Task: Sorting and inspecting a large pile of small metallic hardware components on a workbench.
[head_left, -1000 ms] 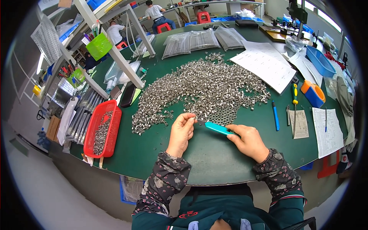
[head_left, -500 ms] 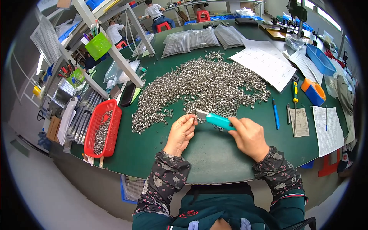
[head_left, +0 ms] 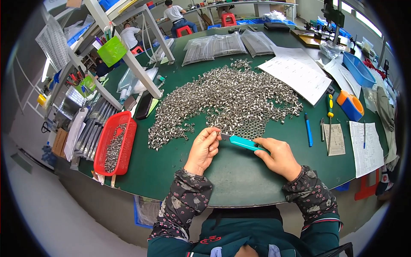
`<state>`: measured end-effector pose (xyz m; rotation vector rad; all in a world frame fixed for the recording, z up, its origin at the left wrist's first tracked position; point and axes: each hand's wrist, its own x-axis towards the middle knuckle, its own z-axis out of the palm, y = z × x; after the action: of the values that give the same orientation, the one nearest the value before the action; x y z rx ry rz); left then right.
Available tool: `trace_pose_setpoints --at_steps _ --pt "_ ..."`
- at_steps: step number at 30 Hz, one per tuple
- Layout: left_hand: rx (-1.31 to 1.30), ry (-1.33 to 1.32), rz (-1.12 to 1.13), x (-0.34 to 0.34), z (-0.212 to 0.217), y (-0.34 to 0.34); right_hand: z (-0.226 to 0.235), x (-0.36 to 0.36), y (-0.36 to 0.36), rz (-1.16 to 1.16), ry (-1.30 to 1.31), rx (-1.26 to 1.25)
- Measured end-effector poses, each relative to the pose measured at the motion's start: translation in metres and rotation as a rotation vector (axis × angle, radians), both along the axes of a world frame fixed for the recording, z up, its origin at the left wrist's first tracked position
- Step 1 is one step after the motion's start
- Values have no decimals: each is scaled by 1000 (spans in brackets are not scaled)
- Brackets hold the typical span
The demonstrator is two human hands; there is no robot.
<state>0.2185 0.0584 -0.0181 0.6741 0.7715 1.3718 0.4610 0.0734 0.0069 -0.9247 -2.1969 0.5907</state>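
My left hand (head_left: 203, 148) is closed in a pinch over the green table, thumb against forefinger. A small metal ring (head_left: 218, 133) seems to sit at its fingertips, mostly hidden. My right hand (head_left: 279, 157) grips a teal utility knife (head_left: 244, 142) by the rear of its handle. The knife's blade points left and its tip meets the left fingertips. Just beyond both hands spreads a wide heap of small silver metal rings (head_left: 231, 96). Its near part, behind the knife, lies in a single flat layer.
A red plastic basket (head_left: 129, 143) with more rings stands at the left, near a dark phone (head_left: 144, 105). To the right lie a blue pen (head_left: 308, 129), a yellow-handled screwdriver (head_left: 330, 106), a tape roll (head_left: 350, 105) and paper sheets (head_left: 295, 73). Bagged rods (head_left: 214, 48) lie behind the heap.
The knife has turned in my right hand, its handle now seen narrower and its blade lower at the left fingertips. My left hand has stayed almost in place.
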Motion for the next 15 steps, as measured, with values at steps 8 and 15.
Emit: trace_pose_setpoints --at_steps 8,15 --pt "10 101 29 4 1 -1 -5 2 5 67 60 -133" --pt "2 159 28 4 -1 -1 3 0 -1 -43 -81 288"
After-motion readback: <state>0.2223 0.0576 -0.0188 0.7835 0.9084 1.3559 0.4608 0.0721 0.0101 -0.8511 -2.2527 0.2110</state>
